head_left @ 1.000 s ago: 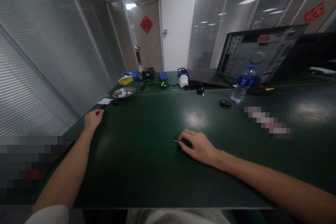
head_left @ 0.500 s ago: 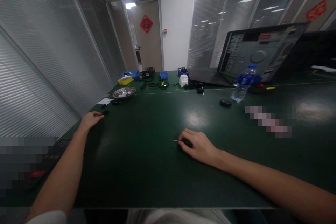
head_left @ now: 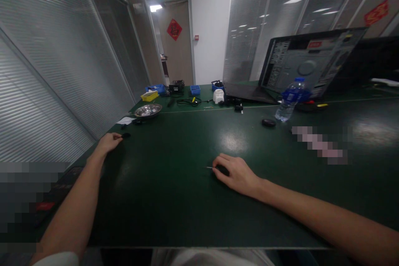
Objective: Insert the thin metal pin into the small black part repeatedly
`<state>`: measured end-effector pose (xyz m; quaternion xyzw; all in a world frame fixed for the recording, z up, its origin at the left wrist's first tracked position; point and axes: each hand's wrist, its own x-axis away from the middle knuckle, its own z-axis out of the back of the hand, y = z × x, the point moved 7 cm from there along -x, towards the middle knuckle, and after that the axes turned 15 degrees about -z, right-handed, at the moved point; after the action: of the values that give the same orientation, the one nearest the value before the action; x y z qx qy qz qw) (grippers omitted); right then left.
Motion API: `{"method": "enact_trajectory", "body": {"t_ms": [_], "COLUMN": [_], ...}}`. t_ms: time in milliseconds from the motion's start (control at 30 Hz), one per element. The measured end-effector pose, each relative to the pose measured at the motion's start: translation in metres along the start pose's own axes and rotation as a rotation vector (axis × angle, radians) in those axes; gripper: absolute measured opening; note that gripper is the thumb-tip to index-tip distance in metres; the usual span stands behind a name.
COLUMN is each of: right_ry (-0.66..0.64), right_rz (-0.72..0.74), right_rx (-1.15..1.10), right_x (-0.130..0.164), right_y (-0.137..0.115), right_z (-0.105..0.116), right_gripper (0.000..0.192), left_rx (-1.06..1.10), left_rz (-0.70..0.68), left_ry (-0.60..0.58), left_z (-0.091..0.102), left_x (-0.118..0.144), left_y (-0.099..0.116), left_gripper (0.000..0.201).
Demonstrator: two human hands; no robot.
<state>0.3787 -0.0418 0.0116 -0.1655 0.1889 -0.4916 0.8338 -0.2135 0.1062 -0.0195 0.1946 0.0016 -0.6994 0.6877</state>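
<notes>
1. The left hand (head_left: pixel 108 143) lies on the green table (head_left: pixel 174 199) near its left edge, arm stretched out, fingers curled loosely with the tips reaching a small black object (head_left: pixel 126 135); they touch or nearly touch it, and I cannot tell whether they pinch it
2. A second ago that object was hidden under the left hand; half a second ago it showed just past the fingertips, and it now lies in about the same spot, the hand barely changed
3. The right hand (head_left: pixel 237 173) rests palm down at mid-table, fingers bent over a dark screwdriver handle (head_left: pixel 222 170), gripping it lightly; its thin metal tip (head_left: pixel 209 168) points left along the tabletop
4. The right hand and the tool sit where they did in both earlier frames
5. Farther back on the left stands a metal bowl (head_left: pixel 148 110), with a white paper scrap (head_left: pixel 125 120) beside it
6. On the right stand a water bottle (head_left: pixel 289 104), a small black puck (head_left: pixel 268 122) in front of it, and an open computer case (head_left: pixel 307 66) behind
</notes>
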Motion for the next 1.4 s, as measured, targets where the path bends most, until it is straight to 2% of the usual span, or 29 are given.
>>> {"method": "enact_trajectory", "body": {"t_ms": [133,200,333,433,567,700,900,1133,1400], "right_ry": [0.003,0.009,0.006,0.008,0.005,0.004,0.008,0.007,0.003], "right_rz": [0.003,0.003,0.002,0.003,0.005,0.001,0.004,0.006,0.009], "right_rx": [-0.001,0.001,0.005,0.002,-0.011,-0.004,0.003,-0.006,-0.004], "right_x": [0.000,0.000,0.000,0.000,0.000,0.000,0.000,0.000,0.000], "right_y": [0.000,0.000,0.001,0.001,0.001,0.001,-0.001,0.000,-0.002], "right_z": [0.000,0.000,-0.001,-0.001,-0.001,-0.001,0.000,0.000,0.001], "right_gripper": [0.016,0.016,0.016,0.015,0.016,0.016,0.014,0.015,0.015], "left_rx": [0.025,0.016,-0.031,-0.035,0.003,0.040,0.065,0.153,0.135], "left_rz": [-0.018,-0.044,-0.045,-0.063,0.042,0.124,0.144,0.098,-0.062], "left_ry": [-0.088,-0.088,-0.021,-0.020,-0.074,-0.110,0.000,0.142,0.128], "left_z": [-0.008,-0.008,-0.003,-0.003,-0.002,0.007,0.021,0.014,0.002], "left_x": [0.001,0.004,0.008,0.008,0.009,0.012,0.013,0.008,0.001], "left_y": [0.005,0.006,0.005,0.009,0.007,0.003,0.007,0.029,0.035], "left_gripper": [0.036,0.041,0.035,0.027,0.027,0.027,0.027,0.034,0.034]}}
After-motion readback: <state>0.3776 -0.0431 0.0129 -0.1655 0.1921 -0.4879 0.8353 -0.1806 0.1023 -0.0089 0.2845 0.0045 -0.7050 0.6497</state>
